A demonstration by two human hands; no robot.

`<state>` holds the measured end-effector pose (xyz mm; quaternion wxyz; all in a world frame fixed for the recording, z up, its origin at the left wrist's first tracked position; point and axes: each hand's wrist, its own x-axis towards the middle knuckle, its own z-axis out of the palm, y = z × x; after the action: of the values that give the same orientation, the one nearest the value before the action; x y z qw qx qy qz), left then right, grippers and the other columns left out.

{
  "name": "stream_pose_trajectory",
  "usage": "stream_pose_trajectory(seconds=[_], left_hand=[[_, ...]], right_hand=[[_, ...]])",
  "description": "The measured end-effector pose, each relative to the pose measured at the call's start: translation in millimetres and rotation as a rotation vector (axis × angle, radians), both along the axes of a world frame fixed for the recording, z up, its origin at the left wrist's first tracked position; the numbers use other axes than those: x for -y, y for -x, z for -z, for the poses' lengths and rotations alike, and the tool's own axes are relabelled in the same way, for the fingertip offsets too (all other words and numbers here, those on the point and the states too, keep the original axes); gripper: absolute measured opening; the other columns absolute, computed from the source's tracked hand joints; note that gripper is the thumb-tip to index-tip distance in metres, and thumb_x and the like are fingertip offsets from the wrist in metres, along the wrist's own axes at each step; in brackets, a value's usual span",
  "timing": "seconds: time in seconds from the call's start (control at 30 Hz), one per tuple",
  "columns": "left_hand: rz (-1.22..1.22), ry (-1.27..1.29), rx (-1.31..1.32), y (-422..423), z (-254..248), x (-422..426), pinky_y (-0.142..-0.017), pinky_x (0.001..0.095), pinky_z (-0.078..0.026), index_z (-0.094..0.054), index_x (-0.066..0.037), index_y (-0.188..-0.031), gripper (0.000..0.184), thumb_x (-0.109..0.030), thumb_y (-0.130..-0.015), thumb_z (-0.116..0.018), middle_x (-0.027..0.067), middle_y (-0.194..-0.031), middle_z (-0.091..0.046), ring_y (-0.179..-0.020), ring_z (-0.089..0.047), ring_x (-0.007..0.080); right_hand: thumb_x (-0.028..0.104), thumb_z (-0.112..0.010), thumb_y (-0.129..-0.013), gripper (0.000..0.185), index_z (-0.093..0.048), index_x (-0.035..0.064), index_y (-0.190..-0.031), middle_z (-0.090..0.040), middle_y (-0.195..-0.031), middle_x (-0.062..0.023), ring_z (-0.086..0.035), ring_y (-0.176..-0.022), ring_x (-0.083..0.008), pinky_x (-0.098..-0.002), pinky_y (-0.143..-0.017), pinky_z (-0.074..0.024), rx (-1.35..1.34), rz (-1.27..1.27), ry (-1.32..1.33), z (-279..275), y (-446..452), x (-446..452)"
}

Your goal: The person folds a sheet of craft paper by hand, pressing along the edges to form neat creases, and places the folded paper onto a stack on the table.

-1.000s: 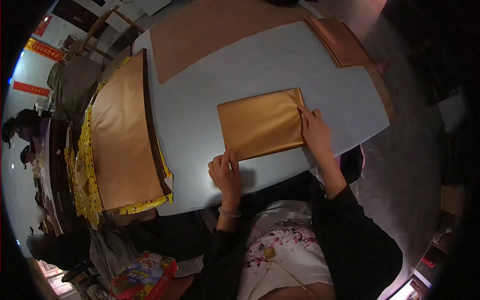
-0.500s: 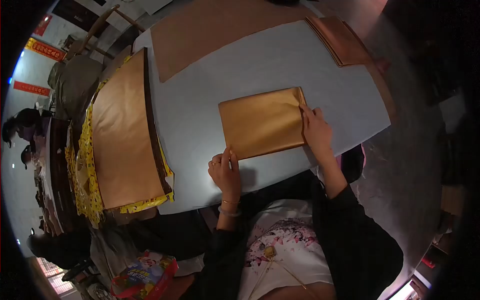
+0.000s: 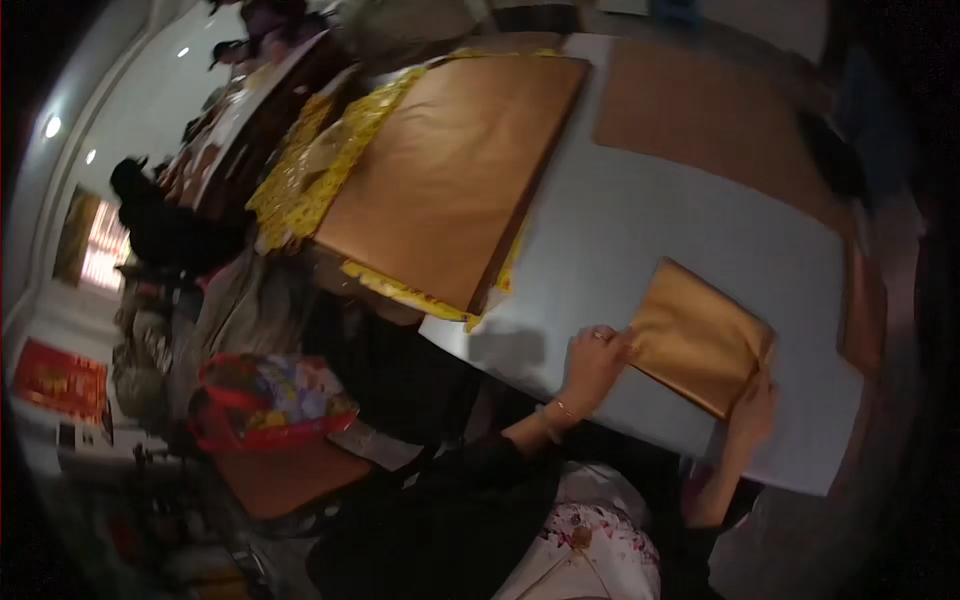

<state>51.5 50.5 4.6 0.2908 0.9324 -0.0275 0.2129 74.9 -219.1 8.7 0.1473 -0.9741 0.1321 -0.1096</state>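
A folded gold sheet [image 3: 700,335] lies on the pale grey tabletop [image 3: 690,215], close to the front edge. My left hand [image 3: 592,365] is closed at the left edge of the folded sheet, fingertips pinching it. At the sheet's right end, my right hand [image 3: 752,408] grips the near corner, where the surface creases. Its fingers are slightly blurred and partly in shadow.
Left on the table is a stack of large bronze sheets [image 3: 460,160] on yellow wrapping [image 3: 385,283]. A brown sheet [image 3: 700,110] covers the far side; folded brown sheets [image 3: 862,300] lie right. A red bag [image 3: 270,400] rests on a brown seat [image 3: 290,475]. A person [image 3: 180,225] is beyond.
My view has swung to the left, so the table and the folded sheet now appear rotated and farther right. Both hands stay at the sheet's edges.
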Motion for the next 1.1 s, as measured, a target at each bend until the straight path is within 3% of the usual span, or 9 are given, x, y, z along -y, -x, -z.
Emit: stream_pose_trajectory(seconds=[0.17,0.53,0.6,0.63,0.7,0.83,0.9,1.03,1.1], left_hand=[[-0.064,0.000,0.001,5.1,12.7,0.4,-0.070,0.0370,-0.041,-0.063,-0.016,-0.112,0.031,-0.016,-0.081,-0.067,0.0027,-0.089,-0.055,-0.085,-0.053,0.0238],[-0.133,0.011,0.048,3.5,16.3,10.8,-0.072,0.0371,-0.040,-0.065,-0.018,-0.095,0.014,-0.021,-0.081,-0.065,0.0007,-0.087,-0.056,-0.087,-0.053,0.0212],[-0.126,-0.046,-0.013,3.7,18.2,10.7,-0.072,0.0364,-0.040,-0.066,-0.021,-0.095,0.014,-0.022,-0.081,-0.064,0.0000,-0.087,-0.056,-0.088,-0.053,0.0207],[-0.109,-0.037,-0.065,5.4,13.5,9.3,-0.072,0.0356,-0.040,-0.067,-0.024,-0.096,0.014,-0.024,-0.082,-0.062,-0.0003,-0.088,-0.057,-0.088,-0.053,0.0205],[-0.102,-0.028,-0.123,6.7,4.4,8.2,-0.074,0.0368,-0.038,-0.067,-0.024,-0.105,0.023,-0.020,-0.082,-0.063,0.0012,-0.091,-0.056,-0.090,-0.051,0.0229],[-0.060,0.016,-0.113,3.3,20.6,8.6,-0.080,0.0370,-0.036,-0.066,-0.023,-0.104,0.023,-0.023,-0.080,-0.064,0.0005,-0.093,-0.055,-0.094,-0.051,0.0223],[-0.062,-0.045,-0.172,4.9,6.2,8.0,-0.082,0.0367,-0.038,-0.065,-0.020,-0.101,0.019,-0.021,-0.084,-0.057,0.0021,-0.095,-0.057,-0.097,-0.051,0.0221],[0.088,-0.070,0.024,3.2,7.5,3.2,-0.096,0.0363,-0.034,-0.060,-0.016,-0.111,0.031,-0.012,-0.082,-0.053,0.0035,-0.117,-0.053,-0.118,-0.046,0.0225],[0.162,-0.305,0.186,0.8,4.7,1.8,-0.103,0.0385,-0.031,-0.059,-0.013,-0.117,0.037,-0.009,-0.080,-0.053,0.0045,-0.130,-0.048,-0.128,-0.040,0.0241]], right_hand=[[0.019,-0.041,-0.101,0.035,-0.052,0.0247,-0.133,-0.056,-0.107,-0.0140,-0.058,-0.086,-0.0298,-0.0379,-0.067,-0.0481,0.009,-0.024,0.005,5.6,-0.2,2.5],[0.026,-0.034,-0.102,0.035,-0.051,0.0219,-0.134,-0.056,-0.113,-0.0112,-0.059,-0.091,-0.0283,-0.0347,-0.071,-0.0502,0.006,-0.038,0.133,8.2,3.3,8.1],[0.026,-0.033,-0.103,0.036,-0.050,0.0202,-0.134,-0.055,-0.116,-0.0115,-0.060,-0.089,-0.0288,-0.0351,-0.071,-0.0505,0.046,-0.059,0.104,20.5,-1.9,17.7],[0.026,-0.034,-0.103,0.036,-0.049,0.0199,-0.136,-0.055,-0.117,-0.0128,-0.060,-0.088,-0.0282,-0.0360,-0.071,-0.0499,-0.162,0.037,0.125,-0.9,-0.4,4.0],[0.025,-0.035,-0.103,0.036,-0.049,0.0201,-0.136,-0.055,-0.117,-0.0130,-0.060,-0.089,-0.0279,-0.0368,-0.070,-0.0496,-0.128,0.010,0.132,10.0,-2.9,13.6],[0.027,-0.035,-0.102,0.035,-0.049,0.0224,-0.134,-0.054,-0.112,-0.0110,-0.058,-0.092,-0.0291,-0.0393,-0.069,-0.0481,-0.060,0.024,0.127,23.3,-7.7,17.5],[0.029,-0.036,-0.102,0.034,-0.049,0.0251,-0.133,-0.055,-0.108,-0.0086,-0.058,-0.091,-0.0296,-0.0402,-0.069,-0.0474,-0.029,0.033,0.164,31.0,-9.8,24.0],[0.030,-0.035,-0.102,0.034,-0.050,0.0240,-0.132,-0.054,-0.106,-0.0099,-0.059,-0.083,-0.0306,-0.0417,-0.064,-0.0481,0.027,-0.023,0.156,31.7,-9.8,24.6],[0.030,-0.035,-0.102,0.034,-0.050,0.0236,-0.131,-0.054,-0.106,-0.0104,-0.059,-0.079,-0.0310,-0.0421,-0.061,-0.0483,0.064,-0.032,0.194,40.7,-10.1,29.8]])
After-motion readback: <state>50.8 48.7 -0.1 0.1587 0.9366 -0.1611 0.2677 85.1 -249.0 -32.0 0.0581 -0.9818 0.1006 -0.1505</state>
